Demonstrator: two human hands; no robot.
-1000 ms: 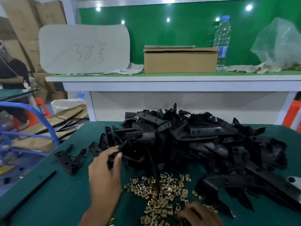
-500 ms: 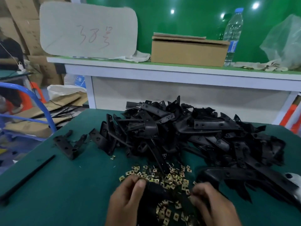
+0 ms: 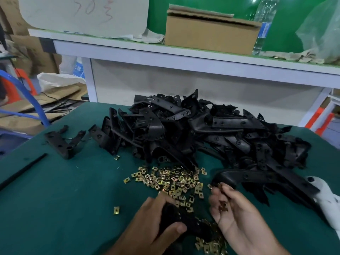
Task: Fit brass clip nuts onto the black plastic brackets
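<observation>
On the green mat [image 3: 55, 208], near edge: left hand [image 3: 147, 227] grips a black bracket [image 3: 184, 220], thumb curled over its top, fingers wrapped behind. Right hand [image 3: 237, 218] just beside it, palm up and cupped, a few brass clip nuts [image 3: 223, 207] lying loose against the fingers; one more seems pinched at the fingertips, though blur makes that uncertain. Scatter of loose nuts [image 3: 171, 179] on the mat between the hands and the bracket heap [image 3: 202, 133]. One stray nut [image 3: 116, 210] lies apart, left. Two separate brackets [image 3: 63, 142] sit left of the heap. Cardboard box [image 3: 209, 32] on the shelf behind.
</observation>
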